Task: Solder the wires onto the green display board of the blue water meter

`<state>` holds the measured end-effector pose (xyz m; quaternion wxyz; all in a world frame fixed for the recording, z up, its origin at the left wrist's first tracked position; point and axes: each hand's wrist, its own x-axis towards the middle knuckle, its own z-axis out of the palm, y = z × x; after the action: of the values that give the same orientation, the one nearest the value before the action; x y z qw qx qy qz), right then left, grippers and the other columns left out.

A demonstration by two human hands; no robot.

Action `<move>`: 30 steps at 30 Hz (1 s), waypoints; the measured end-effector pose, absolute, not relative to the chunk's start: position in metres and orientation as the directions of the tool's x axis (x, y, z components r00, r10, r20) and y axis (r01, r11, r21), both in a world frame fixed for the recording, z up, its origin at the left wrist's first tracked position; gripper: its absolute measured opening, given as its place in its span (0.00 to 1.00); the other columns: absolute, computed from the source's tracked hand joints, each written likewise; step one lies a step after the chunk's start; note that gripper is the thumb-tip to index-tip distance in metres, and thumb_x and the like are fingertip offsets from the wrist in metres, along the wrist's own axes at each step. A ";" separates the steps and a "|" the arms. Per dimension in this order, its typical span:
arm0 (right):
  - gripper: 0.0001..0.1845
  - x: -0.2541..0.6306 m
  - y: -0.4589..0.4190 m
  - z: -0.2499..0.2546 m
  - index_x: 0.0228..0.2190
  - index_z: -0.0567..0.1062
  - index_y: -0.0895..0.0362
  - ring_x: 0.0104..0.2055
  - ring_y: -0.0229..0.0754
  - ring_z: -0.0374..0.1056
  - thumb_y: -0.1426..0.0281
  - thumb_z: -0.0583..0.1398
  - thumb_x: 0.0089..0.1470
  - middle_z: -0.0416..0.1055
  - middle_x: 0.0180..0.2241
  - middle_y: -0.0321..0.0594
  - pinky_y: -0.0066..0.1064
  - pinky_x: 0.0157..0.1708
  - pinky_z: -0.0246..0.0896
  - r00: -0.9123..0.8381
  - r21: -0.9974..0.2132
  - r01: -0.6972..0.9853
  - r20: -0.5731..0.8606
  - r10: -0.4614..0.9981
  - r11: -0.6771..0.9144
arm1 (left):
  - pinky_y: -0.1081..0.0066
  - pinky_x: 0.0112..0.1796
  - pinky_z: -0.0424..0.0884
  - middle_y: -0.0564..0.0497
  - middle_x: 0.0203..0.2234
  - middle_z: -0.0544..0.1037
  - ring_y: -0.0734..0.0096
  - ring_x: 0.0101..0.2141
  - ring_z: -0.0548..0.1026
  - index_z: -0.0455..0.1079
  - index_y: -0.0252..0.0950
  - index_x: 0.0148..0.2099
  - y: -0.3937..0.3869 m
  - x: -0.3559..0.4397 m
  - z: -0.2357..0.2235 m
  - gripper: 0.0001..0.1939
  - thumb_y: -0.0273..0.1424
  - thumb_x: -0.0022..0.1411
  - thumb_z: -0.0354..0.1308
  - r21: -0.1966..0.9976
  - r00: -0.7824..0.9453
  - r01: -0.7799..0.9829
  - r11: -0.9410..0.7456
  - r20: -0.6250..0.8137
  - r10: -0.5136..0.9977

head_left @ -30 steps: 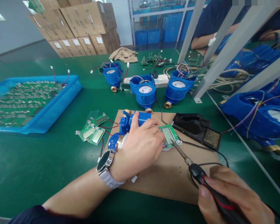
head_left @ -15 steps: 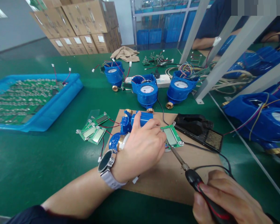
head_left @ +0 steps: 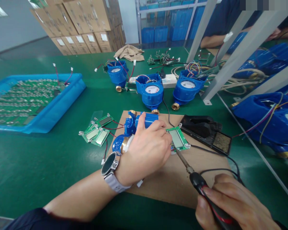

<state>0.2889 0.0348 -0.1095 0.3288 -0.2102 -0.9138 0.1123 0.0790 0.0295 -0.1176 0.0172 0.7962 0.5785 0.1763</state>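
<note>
My right hand (head_left: pixel 232 204) is wrapped around the handle of a soldering iron (head_left: pixel 198 182). The iron's tip meets the lower left edge of a green circuit board (head_left: pixel 179 138) with a grey LCD. Curled over the left side of that board is my left hand (head_left: pixel 150 145), its fingertips hidden, so I cannot make out what they pinch. Beneath this hand lies a blue water meter (head_left: pixel 129 126) with brass ends, partly covered by the hand. The board and meter rest on a brown cardboard sheet (head_left: pixel 168 188).
A black iron stand (head_left: pixel 204 134) sits right of the board. Several LCD boards (head_left: pixel 96 132) lie left. A blue tray (head_left: pixel 40 124) holds more boards. Upright blue meters (head_left: pixel 152 95) stand behind, near metal posts (head_left: pixel 230 60). A co-worker's arm (head_left: pixel 214 41) shows beyond.
Both hands, the iron and the board keep nearly the same places relative to each other. The camera view has shifted slightly. The co-worker's arm has moved a little.
</note>
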 end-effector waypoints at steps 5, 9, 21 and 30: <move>0.04 0.289 0.034 -0.107 0.27 0.70 0.60 0.20 0.29 0.62 0.79 0.57 0.50 0.64 0.18 0.36 0.18 0.21 0.61 -0.661 -0.335 0.335 0.583 0.472 0.881 | 0.41 0.60 0.40 0.51 0.30 0.75 0.62 0.48 0.68 0.69 0.34 0.31 0.030 0.079 -0.118 0.08 0.29 0.62 0.54 0.218 0.269 0.919 -0.330 0.268 0.925; 0.03 0.287 0.034 -0.107 0.28 0.70 0.60 0.20 0.29 0.62 0.78 0.58 0.50 0.63 0.18 0.36 0.18 0.20 0.61 -0.686 -0.339 0.311 0.567 0.456 0.888 | 0.41 0.60 0.42 0.51 0.29 0.74 0.62 0.47 0.68 0.69 0.34 0.30 0.032 0.080 -0.118 0.08 0.29 0.62 0.54 0.205 0.267 0.922 -0.328 0.275 0.924; 0.04 0.290 0.017 -0.115 0.28 0.72 0.56 0.25 0.37 0.65 0.69 0.60 0.53 0.65 0.21 0.39 0.24 0.18 0.61 -0.516 -0.440 0.452 0.580 0.630 0.776 | 0.39 0.58 0.45 0.50 0.29 0.74 0.61 0.46 0.68 0.69 0.34 0.30 0.031 0.080 -0.118 0.08 0.29 0.62 0.53 0.189 0.270 0.925 -0.330 0.285 0.920; 0.06 0.288 0.012 -0.118 0.29 0.72 0.55 0.26 0.39 0.65 0.66 0.60 0.53 0.64 0.22 0.39 0.26 0.19 0.61 -0.488 -0.446 0.487 0.574 0.658 0.751 | 0.40 0.59 0.44 0.51 0.29 0.73 0.61 0.46 0.68 0.68 0.34 0.30 0.031 0.080 -0.119 0.08 0.29 0.62 0.53 0.180 0.273 0.927 -0.328 0.274 0.922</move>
<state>0.2876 0.0123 -0.1180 0.3795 -0.3348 -0.8551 0.1124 0.0801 0.0312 -0.1186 -0.0076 0.7977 0.5796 0.1661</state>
